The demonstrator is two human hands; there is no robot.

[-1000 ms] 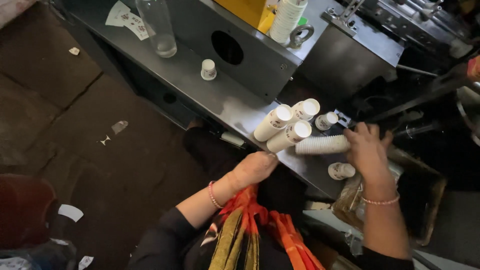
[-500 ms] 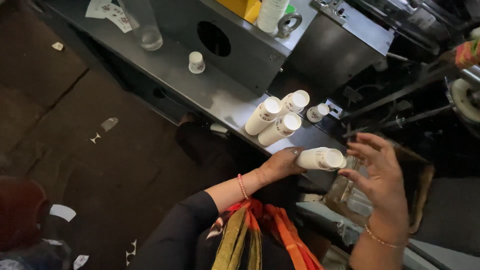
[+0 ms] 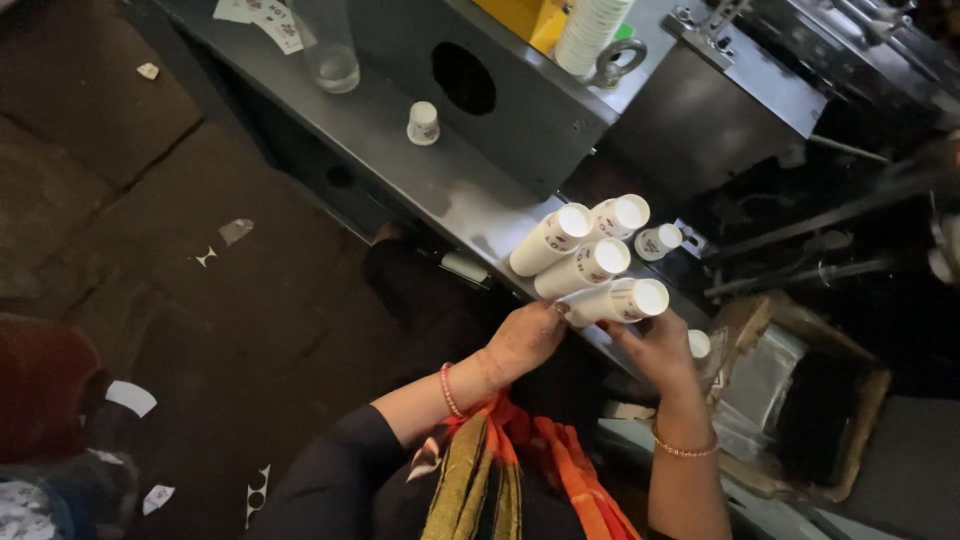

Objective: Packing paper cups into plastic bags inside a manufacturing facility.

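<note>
Both hands (image 3: 590,340) round cup stack (image 3: 612,301), 3 more stacks (image 3: 575,245) just behind, on metal ledge (image 3: 420,185).

Held stack (image 3: 612,300): between left hand (image 3: 525,338) and right hand (image 3: 655,345), at the shelf's (image 3: 400,165) near edge.
Three stacks (image 3: 580,245): lying on the shelf just behind the held one, side by side.
Single cup (image 3: 423,122): standing farther left on the shelf.
Glass (image 3: 330,50): behind the cup, far left.
Cardboard box (image 3: 800,400): right of the hands, lower down.

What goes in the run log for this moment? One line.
left hand: holds cup stack | right hand: supports it | three stacks: on metal shelf
</note>
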